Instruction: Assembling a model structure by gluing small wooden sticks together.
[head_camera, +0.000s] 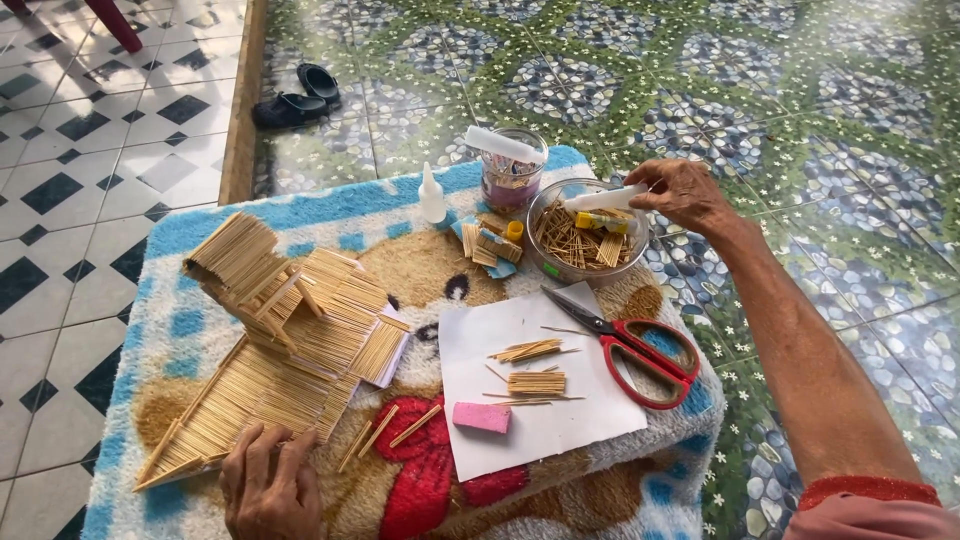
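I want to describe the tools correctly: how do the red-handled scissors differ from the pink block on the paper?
The scissors are long, with metal blades and red loop handles; the pink block is short, rectangular and one plain colour. The scissors lie slanted, only their blades over the white paper, with the handles on the patterned cloth; the block rests wholly on the paper. Neither is touched by a hand.

**Hands split between the stick model and the bowl**

Your left hand (268, 490) rests flat on the near edge of the toothpick model (285, 330), fingers touching its base panel. Your right hand (685, 192) is out over the glass bowl (585, 232) of loose sticks, pinching a white tube (605, 198) across its rim. Between them lies a white paper sheet (535, 390) carrying small stick bundles (530, 365) and a pink block (482, 416) — red-handled scissors (635, 345) lie open on its right edge.
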